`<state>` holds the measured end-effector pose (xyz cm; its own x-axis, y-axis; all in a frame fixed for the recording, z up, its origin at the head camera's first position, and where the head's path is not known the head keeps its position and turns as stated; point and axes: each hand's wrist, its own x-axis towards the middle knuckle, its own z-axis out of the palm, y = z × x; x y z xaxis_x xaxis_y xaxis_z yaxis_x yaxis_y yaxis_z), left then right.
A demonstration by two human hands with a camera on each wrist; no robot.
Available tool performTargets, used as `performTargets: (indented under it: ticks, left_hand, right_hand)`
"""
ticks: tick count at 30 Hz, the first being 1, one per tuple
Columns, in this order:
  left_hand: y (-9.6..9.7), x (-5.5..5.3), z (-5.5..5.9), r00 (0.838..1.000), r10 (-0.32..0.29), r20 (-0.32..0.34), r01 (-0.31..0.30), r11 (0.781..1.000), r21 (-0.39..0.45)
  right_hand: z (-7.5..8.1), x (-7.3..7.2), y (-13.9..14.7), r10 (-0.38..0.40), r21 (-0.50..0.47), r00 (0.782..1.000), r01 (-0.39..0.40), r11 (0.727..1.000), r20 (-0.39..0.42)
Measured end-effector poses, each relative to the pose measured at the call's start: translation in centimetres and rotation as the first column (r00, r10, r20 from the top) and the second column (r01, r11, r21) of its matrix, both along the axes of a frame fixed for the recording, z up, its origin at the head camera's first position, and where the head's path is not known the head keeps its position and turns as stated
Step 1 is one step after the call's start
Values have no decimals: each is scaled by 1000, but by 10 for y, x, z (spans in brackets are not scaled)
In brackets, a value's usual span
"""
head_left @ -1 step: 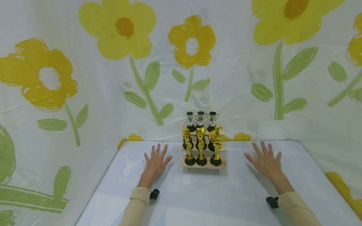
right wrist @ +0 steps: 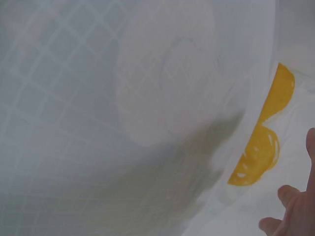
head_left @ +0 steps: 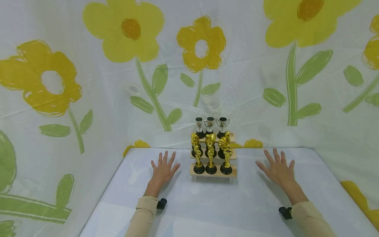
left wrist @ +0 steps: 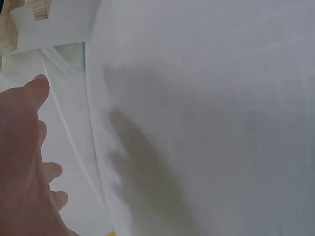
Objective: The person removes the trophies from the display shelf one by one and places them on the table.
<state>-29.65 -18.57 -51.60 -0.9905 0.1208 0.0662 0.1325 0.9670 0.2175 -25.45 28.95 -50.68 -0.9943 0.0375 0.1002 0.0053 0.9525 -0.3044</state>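
Observation:
My left hand (head_left: 163, 171) is held palm down over the white table, fingers straight and spread, to the left of a three-step wooden stand (head_left: 213, 175). On the stand's other side, my right hand (head_left: 279, 171) has its fingers spread in the same way. Neither hand holds anything. Three gold figurine trophies (head_left: 211, 158) on black bases line the front step. Behind them stand three gold trophies (head_left: 210, 140), partly hidden. Along the top step are three silver cup trophies (head_left: 222, 122). The left wrist view catches the left hand's shadow and a wooden step end (left wrist: 7, 32).
The pale tabletop (head_left: 189, 210) meets a flower-printed cloth backdrop (head_left: 242, 75) at the back and along both sides. A dark wrist camera (head_left: 161, 203) sits at the left cuff, another wrist camera (head_left: 285, 212) at the right.

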Motion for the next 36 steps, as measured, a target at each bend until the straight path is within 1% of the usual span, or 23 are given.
performTargets:
  ticks: [7,10,14,18,23,26,29,31,32,34,35,36]
  left_hand:
    - [-2,-1,1,1000,-2,0,2,1000,-4]
    - [-1,-2,2,1000,-4,-13,4,1000,0]
    - [0,-3,4,1000,-5,-1,5,1000,10]
    - [2,-3,3,1000,-5,25,5,1000,14]
    - [5,-3,0,1000,-26,13,26,999,33]
    - [8,-4,-2,999,-40,2,40,998,46]
    - [10,-5,-3,999,-52,-2,52,994,92]
    - [13,-5,-4,998,-67,-19,70,981,180]
    - [14,-5,-4,996,-80,-35,86,967,238]
    - [17,-5,-4,991,-111,-70,129,926,355]
    - [18,-6,-4,988,-128,-89,154,898,413]
    - [20,-5,-5,983,-145,-110,180,864,470]
  right_hand:
    - [-2,0,-2,-4,4,1000,4,1000,-16]
    - [-2,-1,-1,-8,10,1000,8,1000,-17]
    - [-2,0,-1,-13,8,1000,13,1000,-7]
    - [-2,1,-1,-10,1,1000,10,1000,2]
    - [-4,3,-7,10,-28,1000,-10,1000,6]
    - [-5,3,-13,26,-45,1000,-26,999,-15]
    - [-5,1,-21,39,-70,996,-45,997,-82]
    - [-4,1,-28,41,-119,991,-56,991,-127]
    - [-4,0,-31,37,-146,988,-59,987,-151]
    - [-4,1,-41,29,-206,980,-70,976,-198]
    - [-3,1,-46,24,-236,975,-78,969,-222]
    - [-3,2,-51,20,-263,967,-89,961,-254]
